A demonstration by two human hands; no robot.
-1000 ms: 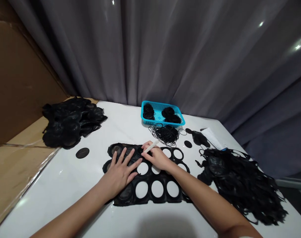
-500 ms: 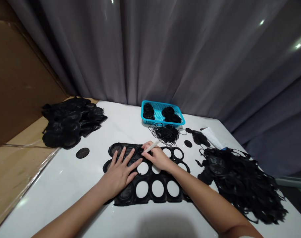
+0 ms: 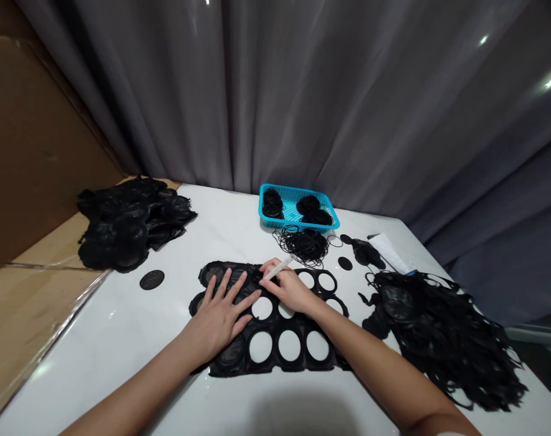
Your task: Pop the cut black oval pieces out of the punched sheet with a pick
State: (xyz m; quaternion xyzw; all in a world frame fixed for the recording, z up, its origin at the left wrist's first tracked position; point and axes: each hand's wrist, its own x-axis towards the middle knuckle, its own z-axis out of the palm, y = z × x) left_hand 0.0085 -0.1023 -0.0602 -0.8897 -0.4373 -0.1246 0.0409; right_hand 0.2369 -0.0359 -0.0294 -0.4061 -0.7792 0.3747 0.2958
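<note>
— Changed at all, going left to right?
— Barely. Same flat spread of the left hand [image 3: 218, 318], gripping nothing, on the holed black sheet [image 3: 275, 325] mid-table.
— And further right?
— Same pinch of the right hand [image 3: 288, 287] on a slim white tool [image 3: 278, 267], over the sheet's far side.
— Meaning?
— Probably steady work at one spot, without visible progress.

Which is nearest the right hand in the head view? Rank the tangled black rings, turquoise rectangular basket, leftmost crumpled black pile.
1. Tangled black rings, just beyond right hand.
2. Turquoise rectangular basket, behind them.
3. Crumpled black pile, far left.
</note>
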